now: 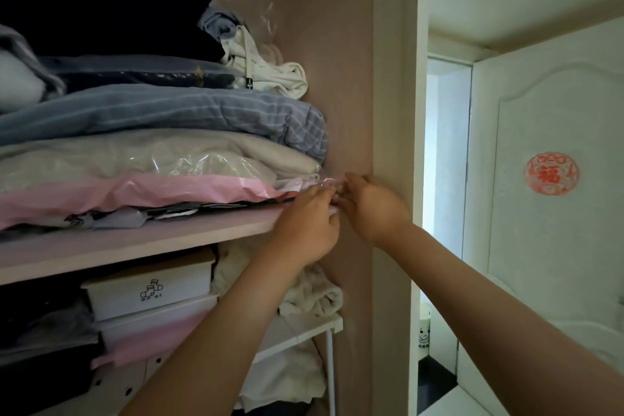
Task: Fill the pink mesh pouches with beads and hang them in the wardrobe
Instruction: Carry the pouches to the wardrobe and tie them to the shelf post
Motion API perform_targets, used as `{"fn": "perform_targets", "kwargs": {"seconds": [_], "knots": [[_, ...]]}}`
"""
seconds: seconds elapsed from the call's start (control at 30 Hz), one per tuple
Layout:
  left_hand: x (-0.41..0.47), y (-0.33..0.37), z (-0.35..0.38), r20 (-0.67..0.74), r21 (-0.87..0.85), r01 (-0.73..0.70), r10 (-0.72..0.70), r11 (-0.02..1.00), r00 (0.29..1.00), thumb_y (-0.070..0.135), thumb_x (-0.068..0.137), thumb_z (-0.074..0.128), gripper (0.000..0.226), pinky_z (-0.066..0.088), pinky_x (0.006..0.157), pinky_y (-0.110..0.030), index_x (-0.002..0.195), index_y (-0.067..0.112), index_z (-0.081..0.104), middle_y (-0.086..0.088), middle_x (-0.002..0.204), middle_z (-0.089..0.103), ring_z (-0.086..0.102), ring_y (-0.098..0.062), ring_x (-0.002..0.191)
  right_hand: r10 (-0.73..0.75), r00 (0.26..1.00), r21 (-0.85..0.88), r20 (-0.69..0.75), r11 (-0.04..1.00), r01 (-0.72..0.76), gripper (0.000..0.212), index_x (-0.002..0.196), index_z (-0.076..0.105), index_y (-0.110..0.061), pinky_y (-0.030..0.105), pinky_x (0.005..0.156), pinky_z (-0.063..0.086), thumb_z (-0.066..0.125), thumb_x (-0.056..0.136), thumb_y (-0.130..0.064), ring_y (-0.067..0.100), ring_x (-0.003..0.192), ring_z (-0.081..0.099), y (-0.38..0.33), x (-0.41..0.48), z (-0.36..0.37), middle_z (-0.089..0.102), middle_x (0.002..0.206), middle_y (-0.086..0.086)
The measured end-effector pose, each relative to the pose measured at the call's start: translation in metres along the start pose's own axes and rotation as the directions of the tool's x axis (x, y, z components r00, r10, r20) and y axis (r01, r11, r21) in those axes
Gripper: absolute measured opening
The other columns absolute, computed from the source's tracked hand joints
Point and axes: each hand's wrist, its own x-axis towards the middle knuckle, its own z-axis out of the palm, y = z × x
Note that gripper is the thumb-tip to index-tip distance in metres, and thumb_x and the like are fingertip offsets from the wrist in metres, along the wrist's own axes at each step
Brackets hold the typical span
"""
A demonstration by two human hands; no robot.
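Both my hands reach to the right end of the wardrobe shelf [135, 240], close to the inner side wall [337, 78]. My left hand [307, 226] and my right hand [371, 206] meet there with curled fingers, pinching a small pale pink thing [332, 184] between them. It looks like the top or string of a pink mesh pouch; most of it is hidden behind my fingers. I see no beads.
Folded clothes and a pink plastic bag [135, 192] are stacked on the shelf. Below stand white storage boxes [148, 287] and a white wire rack [314, 328]. To the right are the wardrobe's edge post [395, 111] and a white door [553, 213].
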Motion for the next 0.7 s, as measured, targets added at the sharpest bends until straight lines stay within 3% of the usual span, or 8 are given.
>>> {"fn": "perform_targets", "kwargs": {"seconds": [0.07,0.13,0.2,0.3,0.43,0.53,0.7], "knots": [[-0.001,0.000,0.002,0.001,0.017,-0.001,0.001,1.000,1.000,0.021,0.092,0.053,0.050,0.038,0.109,-0.038,0.141,0.019,0.046,0.000,0.146,0.045,0.035,-0.020,0.138,-0.058,0.993,-0.034,-0.102,0.998,0.055,0.035,0.124,0.062,-0.018,0.041,0.071,0.057,0.045,0.099,-0.035,0.033,0.091,0.066,-0.002,-0.015,-0.002,0.059,0.122,0.010],[0.000,-0.001,0.004,-0.016,0.042,-0.013,0.014,0.999,1.000,0.020,0.090,0.053,0.047,0.040,0.107,-0.038,0.137,0.018,0.051,-0.001,0.144,0.047,0.037,-0.021,0.136,-0.113,0.991,-0.025,-0.074,0.993,0.112,0.054,0.133,0.061,-0.023,0.034,0.067,0.054,0.033,0.092,-0.042,0.030,0.091,0.067,-0.004,-0.026,-0.002,0.057,0.128,0.006],[0.002,0.000,0.006,-0.015,0.066,-0.010,0.011,0.998,1.000,0.022,0.090,0.053,0.044,0.042,0.106,-0.038,0.133,0.018,0.055,-0.002,0.142,0.048,0.040,-0.021,0.133,-0.133,0.991,-0.040,-0.010,0.990,0.133,0.057,0.143,0.053,-0.025,0.035,0.068,0.053,0.034,0.091,-0.038,0.031,0.096,0.068,-0.003,-0.027,0.000,0.053,0.137,0.004],[0.010,0.002,0.004,0.065,0.086,0.003,-0.009,0.996,0.998,0.024,0.091,0.051,0.046,0.039,0.109,-0.037,0.137,0.017,0.052,-0.003,0.145,0.048,0.041,-0.021,0.134,-0.109,0.994,-0.064,0.030,0.992,0.110,0.051,0.148,0.047,-0.024,0.041,0.075,0.055,0.047,0.098,-0.024,0.035,0.104,0.066,-0.001,-0.019,0.005,0.047,0.147,0.004],[0.024,0.002,-0.003,0.210,0.066,0.048,-0.061,0.997,0.976,0.028,0.095,0.046,0.052,0.036,0.110,-0.034,0.146,0.022,0.041,0.000,0.153,0.041,0.036,-0.021,0.139,-0.059,0.990,-0.041,0.130,0.997,0.065,0.052,0.150,0.044,-0.021,0.043,0.088,0.054,0.048,0.099,-0.023,0.037,0.115,0.062,-0.001,-0.003,0.008,0.044,0.152,0.008],[0.030,-0.002,-0.002,0.244,0.085,0.064,-0.083,0.994,0.966,0.032,0.097,0.046,0.058,0.029,0.112,-0.032,0.152,0.028,0.029,0.003,0.158,0.032,0.028,-0.021,0.144,-0.032,0.979,-0.005,0.201,0.999,0.034,0.052,0.152,0.042,-0.023,0.044,0.100,0.050,0.047,0.101,-0.027,0.035,0.125,0.058,0.001,0.008,0.008,0.044,0.153,0.010],[0.023,0.001,-0.006,0.212,-0.040,0.098,-0.087,0.994,0.973,0.034,0.095,0.051,0.053,0.037,0.105,-0.030,0.146,0.026,0.040,-0.001,0.144,0.050,0.044,-0.020,0.133,-0.043,0.982,0.045,0.183,0.998,0.036,0.047,0.147,0.049,-0.022,0.040,0.101,0.048,0.048,0.100,-0.026,0.033,0.124,0.058,-0.004,-0.003,-0.008,0.049,0.149,0.010]]}}
